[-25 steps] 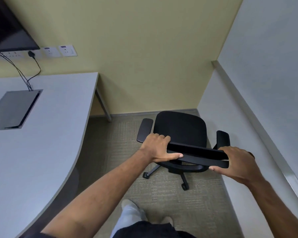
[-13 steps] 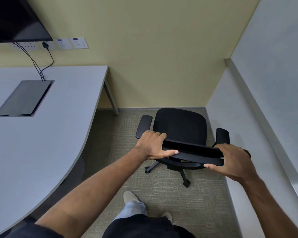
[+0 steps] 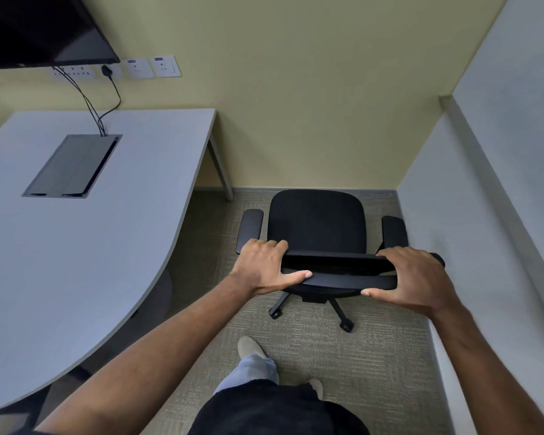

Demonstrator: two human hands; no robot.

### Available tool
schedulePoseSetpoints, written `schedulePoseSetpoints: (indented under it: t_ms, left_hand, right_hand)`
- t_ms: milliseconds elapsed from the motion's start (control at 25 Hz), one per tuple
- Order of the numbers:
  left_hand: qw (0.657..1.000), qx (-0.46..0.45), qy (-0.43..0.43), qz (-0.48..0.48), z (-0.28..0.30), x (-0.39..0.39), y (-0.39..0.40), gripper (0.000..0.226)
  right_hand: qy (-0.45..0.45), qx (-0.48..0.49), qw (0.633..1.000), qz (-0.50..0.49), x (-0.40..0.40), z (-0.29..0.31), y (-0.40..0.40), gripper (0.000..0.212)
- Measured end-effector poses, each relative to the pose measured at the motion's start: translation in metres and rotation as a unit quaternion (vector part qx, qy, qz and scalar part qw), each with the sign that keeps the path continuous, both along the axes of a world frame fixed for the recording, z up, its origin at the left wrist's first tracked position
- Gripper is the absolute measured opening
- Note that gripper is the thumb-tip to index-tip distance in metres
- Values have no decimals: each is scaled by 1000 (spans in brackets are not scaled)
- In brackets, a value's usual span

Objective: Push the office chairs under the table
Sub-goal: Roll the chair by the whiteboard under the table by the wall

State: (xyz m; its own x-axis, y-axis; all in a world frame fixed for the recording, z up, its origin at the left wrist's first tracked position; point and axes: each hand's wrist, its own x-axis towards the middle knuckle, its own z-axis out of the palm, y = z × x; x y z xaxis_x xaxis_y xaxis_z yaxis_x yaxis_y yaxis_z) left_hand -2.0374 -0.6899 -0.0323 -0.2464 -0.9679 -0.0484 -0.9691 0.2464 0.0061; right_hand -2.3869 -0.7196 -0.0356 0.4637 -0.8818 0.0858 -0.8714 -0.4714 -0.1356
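Head view: we look down on a black office chair (image 3: 317, 227) standing on the carpet (image 3: 374, 356), in the corner between the yellow wall and the pale partition (image 3: 471, 215).
Chair position: it sits well clear of the desk (image 3: 85, 246), to the right of the desk's leg (image 3: 221, 171), with its seat facing away from us.
Left hand (image 3: 266, 267): we grip the left end of the backrest top, fingers (image 3: 272, 245) curled over the front edge and thumb along the rear.
Right hand (image 3: 416, 277): we grip the right end the same way, closed around the backrest.
Desk: grey, curved edge, with a cable hatch (image 3: 73, 166) and cables rising to the wall sockets (image 3: 151, 67).
Below: one shoe (image 3: 248, 346) on the carpet.
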Motion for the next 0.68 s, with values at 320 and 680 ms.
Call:
schedulePoseSetpoints:
  t_ms: [320,680]
  left_hand:
    - [996,-25,15,86,-8,57,24,91]
    - [983,-35,28,179,-10,107,28,95]
  right_hand:
    - [6,10,996,91,66,1,-39,106]
    - [-7,-19,975,221,152,-2,-122,93]
